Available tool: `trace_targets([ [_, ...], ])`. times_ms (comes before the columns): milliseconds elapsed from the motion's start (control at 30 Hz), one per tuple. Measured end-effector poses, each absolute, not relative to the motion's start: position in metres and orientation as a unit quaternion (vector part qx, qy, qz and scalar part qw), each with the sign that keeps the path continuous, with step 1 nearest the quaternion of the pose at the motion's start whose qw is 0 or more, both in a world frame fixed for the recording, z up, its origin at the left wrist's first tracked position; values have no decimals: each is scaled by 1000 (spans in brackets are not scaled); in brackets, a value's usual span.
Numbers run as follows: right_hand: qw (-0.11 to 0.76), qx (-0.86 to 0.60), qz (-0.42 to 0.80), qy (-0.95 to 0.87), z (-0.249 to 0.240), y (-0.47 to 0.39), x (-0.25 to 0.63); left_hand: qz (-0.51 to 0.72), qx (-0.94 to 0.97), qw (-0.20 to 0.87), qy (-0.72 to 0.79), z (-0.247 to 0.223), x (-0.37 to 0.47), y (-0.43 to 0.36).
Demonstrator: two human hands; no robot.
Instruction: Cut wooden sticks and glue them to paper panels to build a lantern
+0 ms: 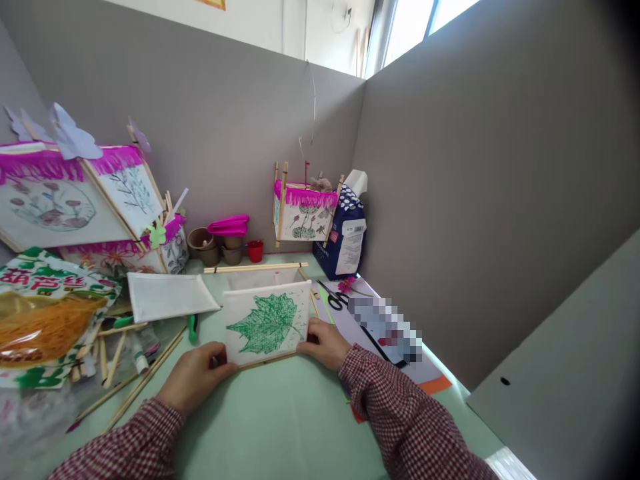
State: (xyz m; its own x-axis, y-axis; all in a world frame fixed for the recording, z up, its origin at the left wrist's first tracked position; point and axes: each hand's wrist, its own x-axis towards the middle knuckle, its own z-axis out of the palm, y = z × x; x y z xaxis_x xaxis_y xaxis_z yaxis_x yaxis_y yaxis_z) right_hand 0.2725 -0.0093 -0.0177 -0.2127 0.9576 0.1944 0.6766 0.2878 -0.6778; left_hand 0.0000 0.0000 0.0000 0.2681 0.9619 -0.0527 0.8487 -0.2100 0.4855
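Note:
A paper lantern [267, 323] with a thin stick frame stands upright on the pale green table in the middle of the view. Its front white panel carries a green leaf print. My left hand [197, 375] pinches the lower left corner between thumb and fingers. At the lower right corner, my right hand [324, 343] is closed on the edge, fingers curled round the side. A long pair of sticks [255, 268] runs along the lantern's back top. Just left of it lies a blank white framed panel [170, 297].
Loose sticks [145, 380] and a packet of orange strands [47, 320] lie at left. Behind are larger lanterns [120, 190], brown pots [203, 247] and a red cup [255, 251]. To the right lie scissors [336, 300] and a phone [385, 333]. Grey partitions enclose the table.

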Motion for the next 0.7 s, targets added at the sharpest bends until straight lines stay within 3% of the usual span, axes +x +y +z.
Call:
trace_targets([
  [700, 302, -532, 226, -758, -18, -9, 277, 145, 769, 202, 588, -3, 1, 1],
])
